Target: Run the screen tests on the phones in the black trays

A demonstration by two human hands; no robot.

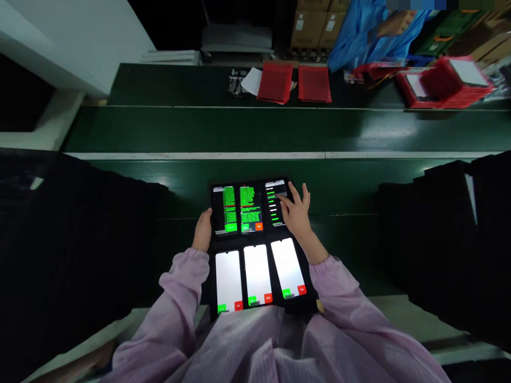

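A black tray (pixel 233 243) lies before me at the near side of the green bench, bearing two rows of three lit phones. My left hand (pixel 203 231) is closed on the tray's left edge, with most of its fingers hidden. Over the far right phone (pixel 273 213), my right hand (pixel 296 213) has its fingers spread, one fingertip at the screen. Lines of green text fill the far left phone (pixel 230 210) and the far middle phone (pixel 251 207). The near left phone (pixel 228 276), near middle phone (pixel 257 274) and near right phone (pixel 288 266) show white screens with green and red buttons.
Across the green bench (pixel 223 127) lie red sleeves (pixel 275 82) and a stack of red-edged sleeves (pixel 455 85). A person in blue (pixel 359 40) stands at the far side, near cardboard boxes (pixel 315 24). Dark stacked shapes (pixel 431 223) flank me on both sides.
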